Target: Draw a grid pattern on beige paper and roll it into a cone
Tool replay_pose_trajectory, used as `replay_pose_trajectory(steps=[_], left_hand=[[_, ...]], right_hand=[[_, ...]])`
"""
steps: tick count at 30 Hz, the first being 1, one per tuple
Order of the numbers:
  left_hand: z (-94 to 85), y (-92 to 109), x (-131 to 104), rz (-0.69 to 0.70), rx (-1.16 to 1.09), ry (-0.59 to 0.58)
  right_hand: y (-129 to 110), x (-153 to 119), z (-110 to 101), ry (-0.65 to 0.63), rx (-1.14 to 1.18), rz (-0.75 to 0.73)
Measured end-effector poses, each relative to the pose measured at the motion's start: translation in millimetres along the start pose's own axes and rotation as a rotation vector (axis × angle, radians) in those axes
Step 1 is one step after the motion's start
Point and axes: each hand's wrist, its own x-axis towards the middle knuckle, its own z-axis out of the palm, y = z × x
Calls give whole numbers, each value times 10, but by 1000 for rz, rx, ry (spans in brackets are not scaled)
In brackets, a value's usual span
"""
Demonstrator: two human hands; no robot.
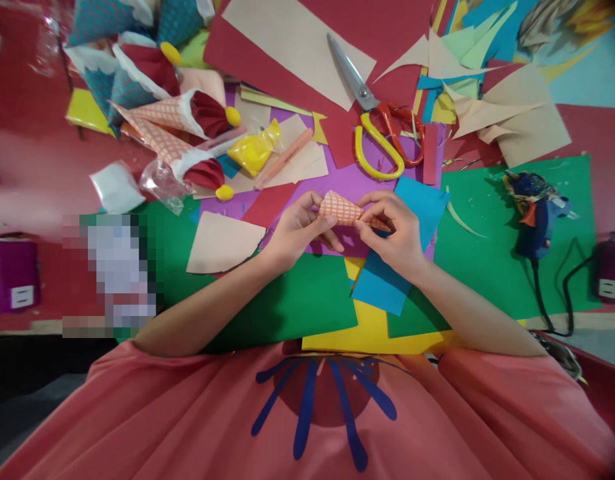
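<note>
Between my two hands is a small paper cone (340, 209) with an orange grid pattern on a pale ground, lying nearly level. My left hand (307, 223) grips its wide end, the thumb along the near side. Fingers of my right hand (391, 230) pinch it toward the narrow tip, which they partly cover. Just beyond the hands rest large scissors (365, 100) with one yellow and one red handle, blades spread a little. A cream paper piece (225, 241) with a dark curved edge lies left of my left hand. A blue paper strip (387, 280) is under my right hand.
Finished-looking grid-patterned cones (162, 110) with white trim and red insides lie at the upper left. A blue glue gun (533, 230) with a black cord sits on green sheets (467, 267) at right. Paper offcuts (507, 113) and a marker (283, 159) are scattered around.
</note>
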Motion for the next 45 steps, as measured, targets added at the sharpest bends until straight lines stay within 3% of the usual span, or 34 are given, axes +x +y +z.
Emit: replay_pose_trajectory(steps=[8, 25, 33, 45], left_hand=[[7, 11, -5, 5, -30, 21], [-11, 92, 9, -59, -126, 98], [-59, 116, 21, -115, -108, 69], [-13, 92, -6, -65, -50, 59]], right_hand=[[18, -4, 6, 23, -57, -110], [29, -10, -20, -18, -81, -117], [13, 0, -47, -35, -65, -97], [0, 18, -35, 7, -3, 26]])
